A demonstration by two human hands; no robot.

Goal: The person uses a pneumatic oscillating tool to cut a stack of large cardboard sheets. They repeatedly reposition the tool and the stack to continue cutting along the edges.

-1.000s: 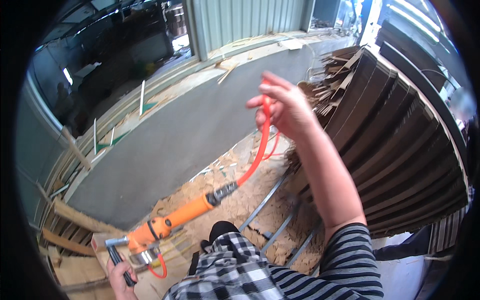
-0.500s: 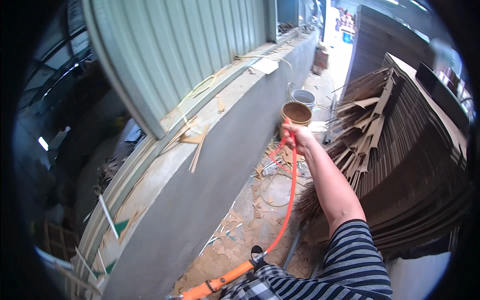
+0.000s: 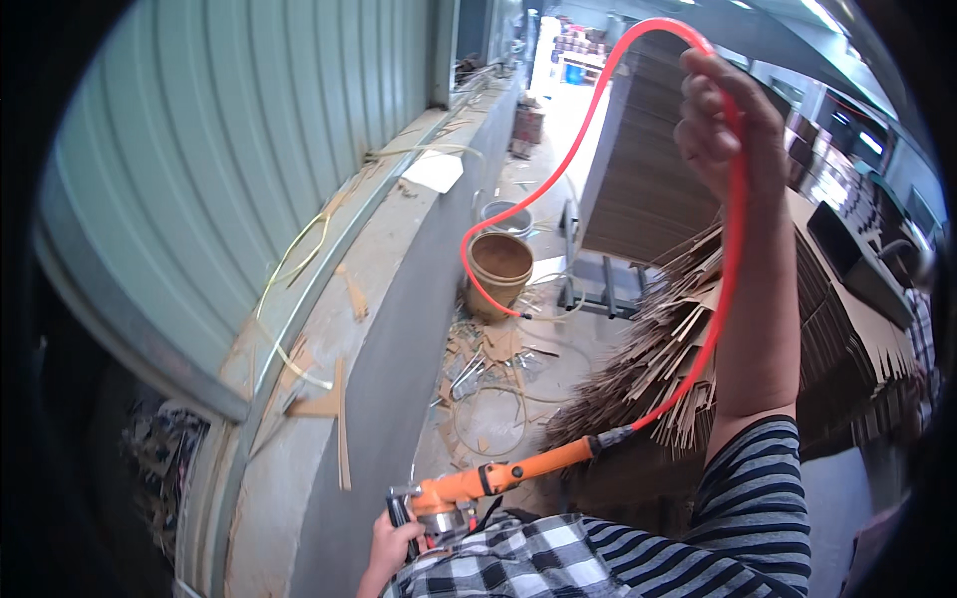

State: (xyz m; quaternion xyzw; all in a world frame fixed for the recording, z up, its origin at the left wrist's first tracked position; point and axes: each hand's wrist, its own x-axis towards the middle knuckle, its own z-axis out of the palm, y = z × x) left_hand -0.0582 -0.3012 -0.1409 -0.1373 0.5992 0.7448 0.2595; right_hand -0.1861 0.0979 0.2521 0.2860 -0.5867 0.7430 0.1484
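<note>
High at the right, my right hand (image 3: 726, 125) is closed around a red hose (image 3: 732, 259), with the arm stretched forward. From that hand the hose loops over and hangs down past the buckets to a dark end fitting. Its other end joins an orange air tool (image 3: 533, 464) through a metal coupling. The tool lies across the front of my body at the lower middle, with a round metal head. My left hand (image 3: 394, 541) grips the black side handle by that head; part of its fingers is hidden.
A tall stack of cut cardboard (image 3: 688, 329) with ragged edges stands at the right. Left runs a grey low wall (image 3: 374, 399) with scraps on its ledge. A brown bucket (image 3: 498, 267) and a grey bucket (image 3: 510, 217) stand ahead. Cardboard scraps (image 3: 501, 344) litter the floor.
My right hand has risen and moved right, lifting the hose into a high loop. The orange tool has come further into view, along with my left hand on its handle.
</note>
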